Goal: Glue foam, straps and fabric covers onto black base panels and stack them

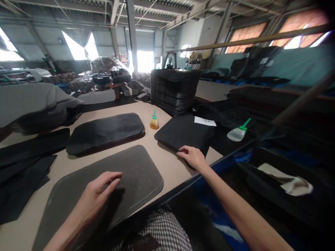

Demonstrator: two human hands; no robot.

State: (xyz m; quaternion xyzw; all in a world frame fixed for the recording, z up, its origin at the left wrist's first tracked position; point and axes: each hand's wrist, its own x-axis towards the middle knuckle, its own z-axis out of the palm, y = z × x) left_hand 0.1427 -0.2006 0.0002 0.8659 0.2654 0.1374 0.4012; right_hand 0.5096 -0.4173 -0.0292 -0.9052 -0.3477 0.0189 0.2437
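1 checked garment (167, 230): worn by the person seated or standing, which cannot be told, at the near edge of a tan counter (170, 164).
Left hand (101, 188): poised over a dark gray panel (141, 170), thumb and fingers slightly apart, a shadow falling below.
Gray panel: flat on the counter, corners rounded.
Right hand (192, 157): fingers curled at the near edge of a black pile (180, 130); whether they pinch it cannot be told.
Black pile: on the counter beyond the gray panel, to its right, a white slip (205, 121) on top.
Second black pile (107, 132): just beyond the gray panel.
2 green-spouted bottles: an amber one (154, 123) upright between the piles, a whitish one (236, 134) tilted farther right.
Tall black stack (174, 87): behind the amber bottle.
Steel post (132, 38): rising before a bright opening (145, 61).
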